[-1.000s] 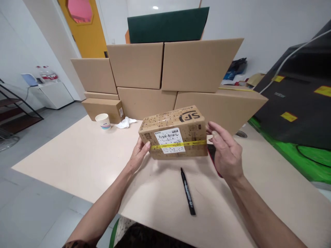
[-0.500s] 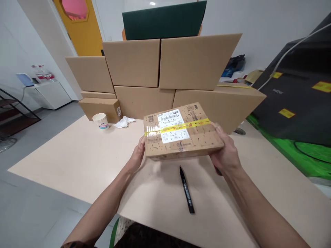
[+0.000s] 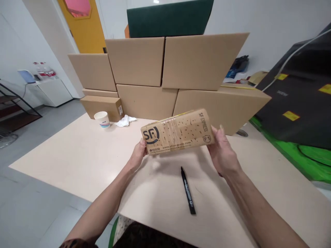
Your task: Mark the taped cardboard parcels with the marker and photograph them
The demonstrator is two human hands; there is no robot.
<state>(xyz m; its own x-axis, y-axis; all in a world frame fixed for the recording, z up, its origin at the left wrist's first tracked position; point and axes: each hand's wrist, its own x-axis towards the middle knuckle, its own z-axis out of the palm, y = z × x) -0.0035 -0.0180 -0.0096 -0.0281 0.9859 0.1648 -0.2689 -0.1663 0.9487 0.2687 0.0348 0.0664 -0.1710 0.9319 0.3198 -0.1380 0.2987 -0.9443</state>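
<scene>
Between my two hands a brown cardboard box (image 3: 178, 133) is held above the table, tilted so that a narrow side faces me. That side carries dark printing, with "SF" at its left, and a band of clear tape. My left hand (image 3: 138, 155) grips the box's left end, thumb at the lower corner. At the right end my right hand (image 3: 223, 151) holds on, its fingers partly hidden behind the box. Below the box a black marker pen (image 3: 188, 191) lies on the pale table (image 3: 64, 162), touched by neither hand.
Stacked cardboard boxes (image 3: 137, 62) line the table's back, topped by a dark green box (image 3: 170, 19). A paper cup (image 3: 102, 120) and crumpled white tissue (image 3: 125, 121) stand at back left. On the right is a large black case (image 3: 305, 93) over green material (image 3: 305, 158).
The box has been turned in my hands: its labelled top with yellow tape faced me before, and now a printed narrow side does. The marker has stayed in place.
</scene>
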